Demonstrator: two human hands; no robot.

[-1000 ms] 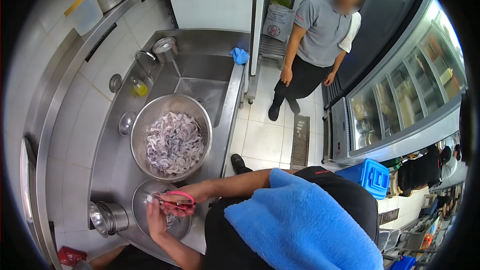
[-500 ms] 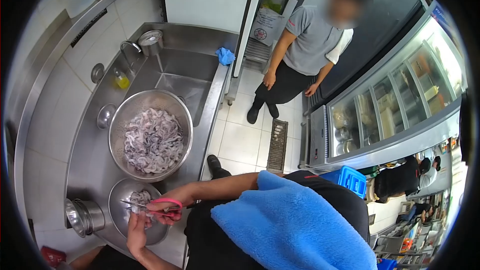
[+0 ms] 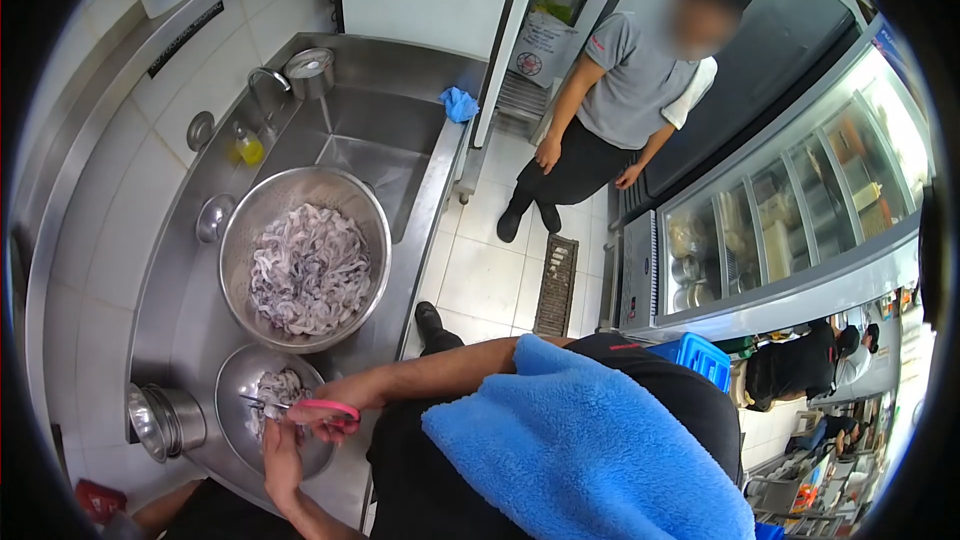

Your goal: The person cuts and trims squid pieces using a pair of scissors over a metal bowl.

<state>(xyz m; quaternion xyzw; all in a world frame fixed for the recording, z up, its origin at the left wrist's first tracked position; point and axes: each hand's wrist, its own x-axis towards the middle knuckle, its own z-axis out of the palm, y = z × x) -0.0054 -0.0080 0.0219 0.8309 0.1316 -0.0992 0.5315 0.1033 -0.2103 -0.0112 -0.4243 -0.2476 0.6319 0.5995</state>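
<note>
My right hand (image 3: pixel 325 422) is closed on red-handled scissors (image 3: pixel 338 406), their blades pointing over the smaller steel bowl (image 3: pixel 232 430). Close beside the blades, my left hand (image 3: pixel 283 455) pinches a pale piece that looks like squid; the fingers partly hide it. More squid (image 3: pixel 280 385) lies in that bowl under the blades. Just beyond stands a large perforated steel colander (image 3: pixel 232 270) heaped with whitish and purplish squid strips (image 3: pixel 310 275). Both vessels rest on the steel sink counter (image 3: pixel 180 340).
A sink basin (image 3: pixel 375 165) with a faucet (image 3: pixel 268 80) lies past the colander. Stacked steel pots (image 3: pixel 170 425) stand at the wall side. A blue cloth (image 3: pixel 459 104) sits on the sink rim. A co-worker (image 3: pixel 640 90) stands near a glass-door fridge (image 3: pixel 780 220); another person's arm (image 3: pixel 165 510) shows at bottom left.
The view has shifted slightly. Both hands stay together over the small bowl, with the scissors and the left fingers moved a little. The co-worker stands in the same place.
</note>
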